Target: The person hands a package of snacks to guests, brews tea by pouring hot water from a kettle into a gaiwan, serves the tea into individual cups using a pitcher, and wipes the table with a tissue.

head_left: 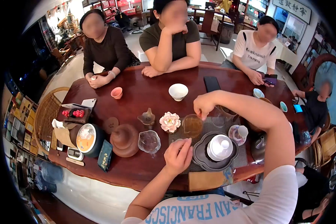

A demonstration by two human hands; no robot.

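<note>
My right hand (205, 104) reaches in from the right, its fingers closed at the edge of a glass pitcher (192, 127) of amber tea. Lower down, my left hand (178, 156) has its fingertips pressed together by the woven mat (175, 139); what they hold, if anything, is hard to see. A white lidded gaiwan (220, 147) sits on a dark scalloped tray (204, 162) right of my left hand. Just left of the pitcher is a pale pink flower ornament (170, 122). An empty clear glass bowl (149, 142) stands left of my left hand.
A white bowl (178, 92) and a pink cup (117, 93) stand across the wooden table (145, 98). A brown clay pot (126, 142) is at left, a metal kettle (258, 151) at right. Several people sit around the table.
</note>
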